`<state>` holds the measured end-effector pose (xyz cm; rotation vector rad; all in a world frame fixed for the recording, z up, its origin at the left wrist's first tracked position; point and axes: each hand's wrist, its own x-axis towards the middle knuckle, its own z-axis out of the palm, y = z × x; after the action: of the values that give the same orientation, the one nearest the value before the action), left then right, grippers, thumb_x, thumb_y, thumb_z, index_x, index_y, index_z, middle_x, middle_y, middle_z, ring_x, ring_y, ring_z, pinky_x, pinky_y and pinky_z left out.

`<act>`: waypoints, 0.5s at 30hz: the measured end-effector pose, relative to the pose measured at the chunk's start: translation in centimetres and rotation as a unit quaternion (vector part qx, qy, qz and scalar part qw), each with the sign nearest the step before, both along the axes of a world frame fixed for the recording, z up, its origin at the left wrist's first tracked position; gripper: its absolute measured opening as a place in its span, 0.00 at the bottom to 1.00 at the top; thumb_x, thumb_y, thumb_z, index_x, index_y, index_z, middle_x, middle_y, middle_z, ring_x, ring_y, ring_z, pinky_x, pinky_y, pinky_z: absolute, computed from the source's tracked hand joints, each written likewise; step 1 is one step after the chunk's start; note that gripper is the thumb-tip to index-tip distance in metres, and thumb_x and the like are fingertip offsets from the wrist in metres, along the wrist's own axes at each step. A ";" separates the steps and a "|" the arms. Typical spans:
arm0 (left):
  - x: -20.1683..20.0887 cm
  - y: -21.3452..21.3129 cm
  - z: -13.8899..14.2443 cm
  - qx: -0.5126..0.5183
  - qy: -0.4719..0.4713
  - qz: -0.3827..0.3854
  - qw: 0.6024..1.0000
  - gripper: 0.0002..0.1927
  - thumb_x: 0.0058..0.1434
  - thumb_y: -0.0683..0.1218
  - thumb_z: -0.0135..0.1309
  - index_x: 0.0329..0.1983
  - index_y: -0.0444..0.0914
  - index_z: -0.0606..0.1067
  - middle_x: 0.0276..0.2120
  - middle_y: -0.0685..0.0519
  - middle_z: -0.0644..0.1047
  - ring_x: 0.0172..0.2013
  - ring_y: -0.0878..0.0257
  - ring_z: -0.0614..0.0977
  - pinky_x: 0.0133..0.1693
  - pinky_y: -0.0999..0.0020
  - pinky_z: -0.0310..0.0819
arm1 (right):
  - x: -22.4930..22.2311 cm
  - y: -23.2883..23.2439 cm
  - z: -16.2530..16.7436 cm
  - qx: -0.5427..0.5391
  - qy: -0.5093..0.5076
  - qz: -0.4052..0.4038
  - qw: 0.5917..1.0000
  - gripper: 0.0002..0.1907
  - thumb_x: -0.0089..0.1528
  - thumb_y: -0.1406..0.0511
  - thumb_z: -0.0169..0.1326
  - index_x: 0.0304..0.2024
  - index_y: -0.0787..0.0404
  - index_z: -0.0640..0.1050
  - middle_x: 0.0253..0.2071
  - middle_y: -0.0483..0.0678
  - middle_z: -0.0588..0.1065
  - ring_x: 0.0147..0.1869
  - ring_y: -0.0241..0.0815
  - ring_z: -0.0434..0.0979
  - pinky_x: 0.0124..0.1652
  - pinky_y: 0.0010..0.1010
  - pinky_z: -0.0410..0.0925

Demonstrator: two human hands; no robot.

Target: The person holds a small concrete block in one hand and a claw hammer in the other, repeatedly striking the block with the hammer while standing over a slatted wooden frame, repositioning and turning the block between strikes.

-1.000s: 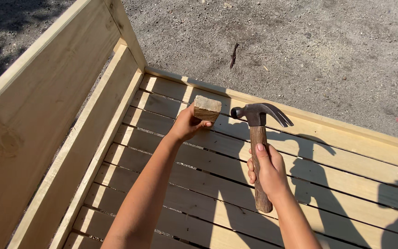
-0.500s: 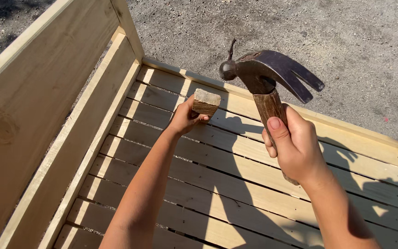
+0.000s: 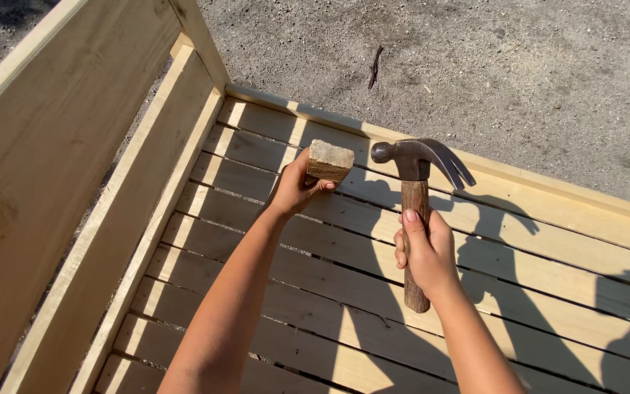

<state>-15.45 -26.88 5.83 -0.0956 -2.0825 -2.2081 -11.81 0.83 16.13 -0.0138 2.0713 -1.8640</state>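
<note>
Near the middle of the frame, the left hand (image 3: 297,186) is closed around a small wooden block (image 3: 329,160) and holds it upright on the slatted wooden floor (image 3: 271,248) of a big box made of pale boards. The fingers wrap the side of the block, and its rough top faces up. Just to the right of it, the right hand (image 3: 424,252) grips the wooden handle of a claw hammer (image 3: 417,211) tightly, thumb on top. The dark metal head of the hammer is level with the top of the block and very close to it, with the round face pointing at the block and the claw pointing right. A tall wooden side wall (image 3: 60,160) fills the left of the frame, and gray gravel ground (image 3: 475,66) with a small stick (image 3: 375,67) lies across the top. The biggest danger is to the fingers. They sit right beside the spot the hammer face points at, so a swing that slips sideways could hit them. The block is small and could tip or skid on the slats if it is struck off the middle. It could also drop into a gap between the boards. Dark shadows of the arms fall over the slats, and that may make aiming harder.
</note>
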 end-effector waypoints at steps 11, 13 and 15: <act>1.6 -0.1 -2.7 -0.025 0.063 0.013 0.998 0.22 0.60 0.35 0.66 0.54 0.33 0.70 0.46 0.53 0.79 0.49 0.68 0.79 0.54 0.72 0.74 | 5.0 1.2 -12.9 0.135 -0.100 -0.030 0.985 0.19 0.68 0.53 0.46 0.35 0.63 0.71 0.16 0.47 0.69 0.15 0.35 0.66 0.16 0.31 0.62; 2.0 -0.1 -2.8 -0.073 0.060 0.022 0.995 0.20 0.60 0.36 0.67 0.51 0.33 0.71 0.43 0.53 0.77 0.46 0.67 0.80 0.51 0.73 0.74 | 5.5 1.4 -13.6 0.125 -0.086 -0.041 0.988 0.17 0.67 0.54 0.47 0.36 0.61 0.73 0.16 0.46 0.69 0.15 0.34 0.66 0.16 0.30 0.61; 2.5 0.0 -2.7 -0.083 0.054 0.024 0.995 0.18 0.61 0.35 0.68 0.49 0.33 0.72 0.42 0.52 0.76 0.44 0.67 0.80 0.49 0.73 0.74 | 5.8 1.6 -14.2 0.098 -0.093 -0.047 0.990 0.18 0.68 0.54 0.46 0.36 0.63 0.72 0.16 0.46 0.69 0.15 0.33 0.66 0.16 0.30 0.62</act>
<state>-12.97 -26.89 3.14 -0.1730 -2.1800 -1.9545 -6.03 2.45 1.93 0.3014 2.1445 -1.6347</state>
